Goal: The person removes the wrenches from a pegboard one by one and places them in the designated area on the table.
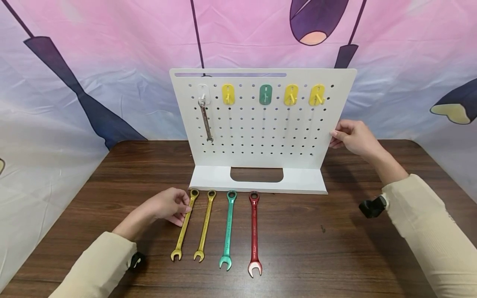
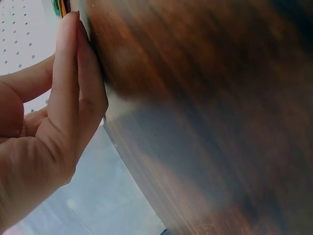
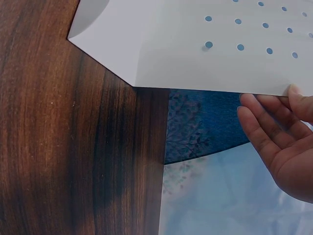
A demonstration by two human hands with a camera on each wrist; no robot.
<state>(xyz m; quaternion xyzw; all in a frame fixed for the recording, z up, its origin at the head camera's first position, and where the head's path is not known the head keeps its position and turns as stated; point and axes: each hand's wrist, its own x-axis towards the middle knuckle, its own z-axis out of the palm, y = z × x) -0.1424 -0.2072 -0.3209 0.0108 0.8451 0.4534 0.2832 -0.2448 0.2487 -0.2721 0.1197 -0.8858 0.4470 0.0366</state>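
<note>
Four wrenches is avoided here: several combination wrenches lie side by side on the table. My left hand (image 1: pixel 169 205) pinches the leftmost yellow wrench (image 1: pixel 184 231) near its ring end, thumb at the shaft. To its right lie another yellow wrench (image 1: pixel 205 227), a green wrench (image 1: pixel 228 227) and a red wrench (image 1: pixel 254 231), open ends toward me. Behind them stands a white pegboard (image 1: pixel 261 160). My right hand (image 1: pixel 355 136) grips the board's right edge, thumb in front, fingers behind. A silver wrench (image 1: pixel 205 121) hangs from the white hook (image 1: pixel 203 90) at the board's upper left.
Along the board's top row sit a yellow hook (image 1: pixel 228 94), a green hook (image 1: pixel 266 94) and two more yellow hooks at right. The board's base has a cutout at its middle. A patterned cloth (image 1: pixel 149 103) hangs behind the brown wooden table (image 1: pixel 309 244).
</note>
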